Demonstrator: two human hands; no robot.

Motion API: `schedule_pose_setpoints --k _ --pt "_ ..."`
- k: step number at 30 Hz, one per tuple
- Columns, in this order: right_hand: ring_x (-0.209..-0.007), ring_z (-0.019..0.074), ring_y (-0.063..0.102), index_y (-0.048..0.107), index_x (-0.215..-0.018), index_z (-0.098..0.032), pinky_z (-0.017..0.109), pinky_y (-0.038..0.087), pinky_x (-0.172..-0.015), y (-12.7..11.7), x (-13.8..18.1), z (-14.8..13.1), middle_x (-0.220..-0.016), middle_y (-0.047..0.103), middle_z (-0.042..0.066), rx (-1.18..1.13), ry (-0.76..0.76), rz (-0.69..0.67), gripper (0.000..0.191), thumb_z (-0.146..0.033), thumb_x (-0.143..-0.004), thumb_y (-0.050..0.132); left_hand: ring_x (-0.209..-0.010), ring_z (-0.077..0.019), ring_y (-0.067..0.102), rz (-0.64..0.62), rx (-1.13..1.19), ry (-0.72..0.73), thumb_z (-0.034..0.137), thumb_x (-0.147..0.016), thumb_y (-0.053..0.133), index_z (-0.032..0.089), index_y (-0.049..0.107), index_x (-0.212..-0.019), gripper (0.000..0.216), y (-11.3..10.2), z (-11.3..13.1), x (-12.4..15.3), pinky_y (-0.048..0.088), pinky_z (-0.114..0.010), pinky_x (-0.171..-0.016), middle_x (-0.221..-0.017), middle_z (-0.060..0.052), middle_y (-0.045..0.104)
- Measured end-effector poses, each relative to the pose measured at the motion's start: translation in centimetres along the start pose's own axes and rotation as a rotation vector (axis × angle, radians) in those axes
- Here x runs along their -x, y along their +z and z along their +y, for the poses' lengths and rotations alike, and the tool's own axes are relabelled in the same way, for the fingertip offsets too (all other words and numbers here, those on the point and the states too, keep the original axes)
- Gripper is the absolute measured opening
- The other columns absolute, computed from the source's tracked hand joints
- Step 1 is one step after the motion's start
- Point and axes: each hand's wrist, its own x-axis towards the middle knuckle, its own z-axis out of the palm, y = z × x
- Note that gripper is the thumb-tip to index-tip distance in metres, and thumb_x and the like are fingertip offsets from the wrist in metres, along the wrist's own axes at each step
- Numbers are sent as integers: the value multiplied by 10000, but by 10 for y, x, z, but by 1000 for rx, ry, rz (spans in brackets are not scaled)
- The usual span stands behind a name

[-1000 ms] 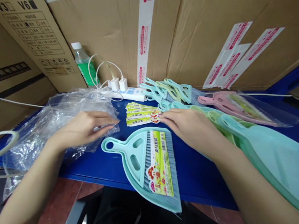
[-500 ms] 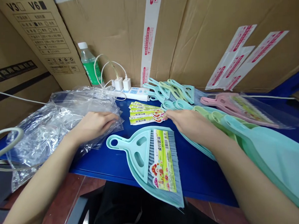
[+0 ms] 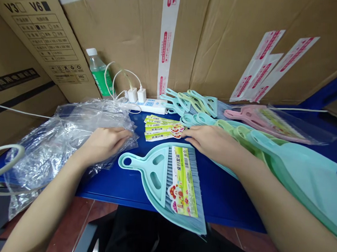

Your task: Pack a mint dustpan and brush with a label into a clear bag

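Observation:
A light-blue dustpan (image 3: 152, 154) lies in front of me with its grey-bristled brush (image 3: 195, 180) nested in it. Across the bristles rests a yellow-green printed label (image 3: 184, 183). Just beyond, a fanned stack of similar label cards (image 3: 160, 136) lies on the blue table. My right hand (image 3: 212, 143) reaches to the right end of that stack, thumb and fingertips closing at the cards' edge. On the left, my left hand (image 3: 107, 143) is over a heap of clear plastic bags (image 3: 72, 132), its fingers bent together at the bags' right edge.
Stacked blue and green dustpans (image 3: 304, 167) cover the right side, with loose brushes (image 3: 205, 103) behind. A bagged pink set (image 3: 250, 117) lies beyond them. At the back are a power strip (image 3: 155, 106) with chargers, a bottle (image 3: 99, 75) and cardboard boxes (image 3: 128, 37).
My right hand has shifted slightly at the ends of the label cards, its thumb now showing more clearly. My left hand stays at the bags, and the dustpan set lies as before.

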Motion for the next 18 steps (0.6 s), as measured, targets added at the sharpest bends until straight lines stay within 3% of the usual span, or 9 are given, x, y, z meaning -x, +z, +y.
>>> schedule_pose_setpoints --k 4,8,11,15,18 --pt "-856 236 705 756 -1030 -245 315 452 -625 0 -2 -2 -992 771 53 -6 23 -4 352 -141 -921 437 -954 -213 686 11 292 57 335 -1031 285 184 644 -1093 393 -5 5 0 536 -340 -843 -1039 -75 726" --pt "-902 258 704 753 -1027 -225 339 472 -668 2 -2 -3 -1054 763 68 -55 86 -13 345 -150 -928 431 -1078 -238 636 -66 528 244 469 -1004 418 176 589 -1210 397 -6 15 2 494 -400 -972 -1139 -113 683" --pt "-904 270 701 749 -1001 -209 356 485 -683 3 -1 -4 -1053 757 84 -63 115 -5 341 -169 -939 416 -1081 -271 632 -146 605 307 583 -854 641 193 499 -1309 615 0 22 3 511 -412 -939 -1174 -128 659" --pt "-954 287 685 725 -1042 -188 402 516 -757 4 0 -6 -1063 739 111 -107 127 37 354 -195 -961 381 -983 -226 663 -185 640 278 458 -962 540 225 350 -1424 552 9 25 5 531 -337 -828 -1097 -99 665" --pt "-1073 289 647 658 -1193 -196 470 511 -909 6 1 -7 -1139 705 120 -311 74 158 352 -245 -967 392 -918 -203 660 -169 656 278 440 -977 512 243 324 -1444 540 10 21 5 526 -304 -780 -1049 -75 651"
